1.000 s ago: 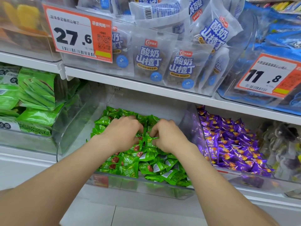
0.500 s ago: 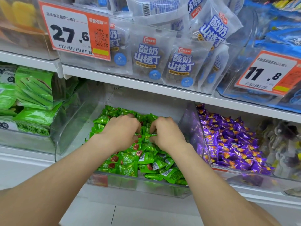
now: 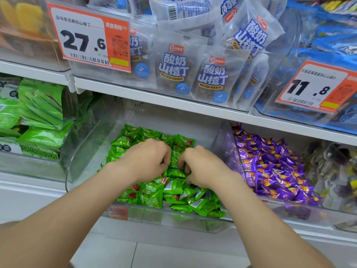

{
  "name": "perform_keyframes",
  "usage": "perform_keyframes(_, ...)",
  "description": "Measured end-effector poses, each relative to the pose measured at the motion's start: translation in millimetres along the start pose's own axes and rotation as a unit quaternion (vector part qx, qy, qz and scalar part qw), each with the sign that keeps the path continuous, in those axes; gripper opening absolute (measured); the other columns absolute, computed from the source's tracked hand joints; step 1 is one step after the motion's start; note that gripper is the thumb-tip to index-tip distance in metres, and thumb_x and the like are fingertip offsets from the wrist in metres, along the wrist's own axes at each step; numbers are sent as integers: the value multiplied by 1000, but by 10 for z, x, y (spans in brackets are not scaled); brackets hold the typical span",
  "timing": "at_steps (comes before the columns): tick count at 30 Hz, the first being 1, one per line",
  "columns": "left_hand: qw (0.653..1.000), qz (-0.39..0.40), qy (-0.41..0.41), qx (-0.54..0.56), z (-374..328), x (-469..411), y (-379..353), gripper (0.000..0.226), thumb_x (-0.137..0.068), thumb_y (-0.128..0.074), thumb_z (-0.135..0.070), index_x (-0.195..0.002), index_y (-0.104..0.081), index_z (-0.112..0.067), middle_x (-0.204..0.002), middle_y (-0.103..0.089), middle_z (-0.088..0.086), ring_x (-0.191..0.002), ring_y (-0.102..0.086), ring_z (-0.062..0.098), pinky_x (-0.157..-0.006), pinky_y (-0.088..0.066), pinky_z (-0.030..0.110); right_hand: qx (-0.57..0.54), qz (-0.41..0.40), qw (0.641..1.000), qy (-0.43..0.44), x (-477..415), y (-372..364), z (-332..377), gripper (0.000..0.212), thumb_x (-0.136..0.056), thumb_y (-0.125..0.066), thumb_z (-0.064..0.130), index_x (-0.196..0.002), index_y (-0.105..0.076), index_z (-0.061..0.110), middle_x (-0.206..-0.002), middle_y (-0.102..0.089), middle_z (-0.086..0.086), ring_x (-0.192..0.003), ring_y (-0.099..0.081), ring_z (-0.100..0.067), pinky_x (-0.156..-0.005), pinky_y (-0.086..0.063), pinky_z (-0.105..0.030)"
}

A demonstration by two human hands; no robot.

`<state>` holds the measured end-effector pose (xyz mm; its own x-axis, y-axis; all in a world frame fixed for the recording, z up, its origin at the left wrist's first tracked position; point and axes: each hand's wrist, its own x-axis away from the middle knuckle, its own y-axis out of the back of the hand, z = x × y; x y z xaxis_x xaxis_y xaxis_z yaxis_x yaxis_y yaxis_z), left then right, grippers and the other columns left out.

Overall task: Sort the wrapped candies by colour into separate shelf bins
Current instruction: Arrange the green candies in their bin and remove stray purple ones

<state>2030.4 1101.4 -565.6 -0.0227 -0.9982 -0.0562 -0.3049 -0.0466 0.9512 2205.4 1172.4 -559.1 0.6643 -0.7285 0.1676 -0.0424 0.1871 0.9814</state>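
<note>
Both curled among green candies: left hand, right hand; fingertips buried, grip unclear.

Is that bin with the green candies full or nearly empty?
Partly full: green candies heap across the clear bin's floor, well below its side walls.

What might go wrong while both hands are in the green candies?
The green candies lie heaped near the clear bin's front lip, so the left hand and right hand might nudge some over it. The purple candies sit just past the divider; a green one could hop across.
</note>
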Motion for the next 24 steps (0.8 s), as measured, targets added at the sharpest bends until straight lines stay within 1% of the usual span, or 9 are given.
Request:
perform_keyframes(5,999,12,-13,36,-6,11,-3,13,-87,-72,-21,-98,-72,-29,-88,-68,-14,-87,-66,11,-80,-58,37,7,-43,999,-11,39,27,-27,29,-81,-78,14,-106,-74,26,-103,-72,-3,-102,-70,-30,-81,-58,-37)
perform_keyframes(8,998,-1,-49,41,-37,10,2,37,-82,-81,-22,-114,-65,-30,-107,-64,-11,-97,-61,12,-87,-53,34,0,-94,995,-36,112,92,-74,27,-83,-67,18,-107,-72,29,-101,-71,0,-104,-67,-28,-79,-55,-35)
perform_keyframes(11,991,-38,-103,80,-106,29,59,57,-72,-91,-33,-116,-56,-33,-110,-53,-16,-98,-49,6,-85,-43,27,-104,-144,982,-64,216,211,-93,27,-86,-61,18,-104,-77,29,-89,-69,1,-96,-63,-24,-84,-54,-33)
perform_keyframes(13,984,-70,-124,111,-130,40,102,55,-68,-93,-38,-110,-57,-34,-105,-53,-17,-97,-51,5,-82,-43,25,-224,-164,955,-104,246,270,-84,25,-89,-61,15,-98,-81,27,-72,-68,7,-83,-65,-19,-75,-53,-29)
perform_keyframes(14,980,-86,-131,124,-137,45,120,50,-70,-92,-38,-108,-60,-33,-105,-56,-17,-97,-54,4,-83,-46,25,-289,-164,935,-121,246,279,-83,24,-90,-61,15,-95,-81,26,-66,-69,6,-76,-68,-17,-72,-56,-32)
perform_keyframes(17,974,-108,-117,161,-134,59,147,24,-89,-80,-29,-109,-67,-31,-99,-69,-17,-96,-64,3,-81,-52,26,-384,-147,902,-134,264,291,-74,25,-94,-57,14,-96,-80,25,-68,-75,-1,-64,-72,-12,-72,-64,-43)
perform_keyframes(20,979,-83,-86,163,-109,42,148,9,-100,-66,-27,-108,-69,-29,-80,-73,-9,-76,-67,10,-74,-54,36,-307,-137,939,-76,307,326,-43,25,-90,-61,23,-106,-78,31,-77,-74,9,-63,-67,0,-67,-57,-24)
perform_keyframes(22,982,-52,-70,169,-90,26,147,11,-101,-67,-29,-111,-65,-24,-75,-75,-6,-72,-69,8,-72,-52,35,-251,-139,957,-42,316,309,-14,25,-82,-73,38,-106,-78,33,-80,-74,11,-76,-68,-3,-79,-56,-25)
perform_keyframes(24,980,-41,-34,194,-71,20,144,28,-97,-72,-33,-114,-53,-21,-75,-77,-6,-69,-69,2,-66,-52,28,-211,-153,965,-31,288,253,-15,24,-83,-80,45,-104,-78,33,-81,-73,10,-85,-67,-9,-89,-51,-28)
